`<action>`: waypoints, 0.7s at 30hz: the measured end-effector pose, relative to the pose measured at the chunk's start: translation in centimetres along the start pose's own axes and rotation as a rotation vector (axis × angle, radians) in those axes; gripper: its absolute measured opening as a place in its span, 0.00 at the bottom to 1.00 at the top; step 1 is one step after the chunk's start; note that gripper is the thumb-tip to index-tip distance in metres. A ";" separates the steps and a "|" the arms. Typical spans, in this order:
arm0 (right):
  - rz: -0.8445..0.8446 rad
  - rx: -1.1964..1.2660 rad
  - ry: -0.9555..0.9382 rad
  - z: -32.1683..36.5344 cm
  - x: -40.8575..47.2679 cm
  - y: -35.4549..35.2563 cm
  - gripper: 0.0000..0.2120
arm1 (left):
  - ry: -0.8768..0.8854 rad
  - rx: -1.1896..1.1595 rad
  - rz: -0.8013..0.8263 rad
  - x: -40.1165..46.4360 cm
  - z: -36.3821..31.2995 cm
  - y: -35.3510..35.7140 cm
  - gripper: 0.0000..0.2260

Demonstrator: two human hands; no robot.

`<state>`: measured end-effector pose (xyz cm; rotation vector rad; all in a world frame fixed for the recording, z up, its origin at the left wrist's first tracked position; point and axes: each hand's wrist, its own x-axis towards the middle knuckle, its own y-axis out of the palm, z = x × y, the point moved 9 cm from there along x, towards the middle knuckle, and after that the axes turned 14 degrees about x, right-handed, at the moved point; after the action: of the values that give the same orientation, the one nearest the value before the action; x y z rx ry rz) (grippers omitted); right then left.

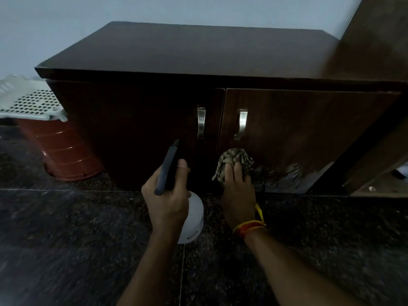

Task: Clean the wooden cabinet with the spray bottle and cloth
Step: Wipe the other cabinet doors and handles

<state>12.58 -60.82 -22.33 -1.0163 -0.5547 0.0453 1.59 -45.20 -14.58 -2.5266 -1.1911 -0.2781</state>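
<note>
the person crouches before the cabinet (187,54), a low dark unit on a speckled stone floor (66,239), both doors closed. the right hand (239,193) presses a bunched checked cloth (236,161) against the bottom of the right door (309,133), just below its handle (242,123); the fingers curl over the cloth and grip it. the left hand (169,202) is wrapped round the neck of the bottle (192,217), thumb up beside the black sprayer (168,167), whose nozzle points at the left door (132,129). whether a finger sits on the trigger i cannot tell.

the step in hand looks like wiping the right door's lower edge. pale streaks (289,175) show to the right of the cloth, probably wet spray or smears, so the wipe would do well to travel that way in long overlapping passes with flat, even pressure, turning the cloth to a fresh face as it loads up. i'd keep the bottle off the wood and pointed away while wiping. the left door looks untouched, so much seems left. a red bin (64,155) with a white lattice lid stands at the cabinet's left.
</note>
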 end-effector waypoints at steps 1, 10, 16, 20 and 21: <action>-0.055 0.027 -0.009 0.3 0.7 -0.9 0.34 | -0.004 0.000 0.002 0.0 0.0 0.2 0.09; -0.576 0.649 0.571 -5.2 0.1 -3.4 0.27 | -0.013 -0.049 0.030 -0.5 -0.4 1.2 0.15; -0.312 1.389 1.203 -7.0 -0.1 6.1 0.17 | -0.012 -0.007 0.016 -0.4 0.2 0.7 0.18; -0.228 1.813 1.564 -3.2 -0.7 6.5 0.28 | 0.001 0.008 0.022 -0.3 0.2 0.9 0.16; -0.278 1.918 1.589 -3.0 -0.7 6.4 0.28 | -0.007 -0.010 0.021 -0.4 0.1 0.9 0.17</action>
<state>14.70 -59.96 -29.02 1.0259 0.8395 -0.3907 2.09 -45.99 -15.01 -2.5488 -1.1676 -0.2709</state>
